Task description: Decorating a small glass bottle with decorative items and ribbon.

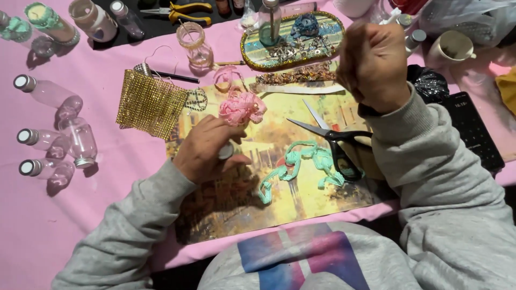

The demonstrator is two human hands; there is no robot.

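holding a small bottle [226, 151] with a silver cap in the left hand [207, 150], fingers wrapped around it; a pink ruffled ribbon flower [242, 107] sits at the bottle's top, just above the fingertips. bottle body mostly hidden by the hand. right hand [372, 65] is raised above the table, closed in a fist; cannot tell what it pinches, if anything, too blurred.

both hands are over a picture mat [279, 161] in yellow-brown tones on a pink tablecloth [59, 215]. on the mat: black-handled scissors [328, 134], blades open, beside the right forearm; a teal ribbon tangle [301, 164] just left of the scissor handles. a gold mesh sheet [149, 104] overlaps the mat's top left corner.

left side: clear empty bottles [54, 134] with silver caps lying on the cloth, well apart from the hands. top: an oval tray [293, 40] with gold rim holding small trinkets, a glass jar [194, 44] left of it, yellow-handled pliers [185, 12] further up. right: a white cup [451, 48] and a dark calculator [473, 129].
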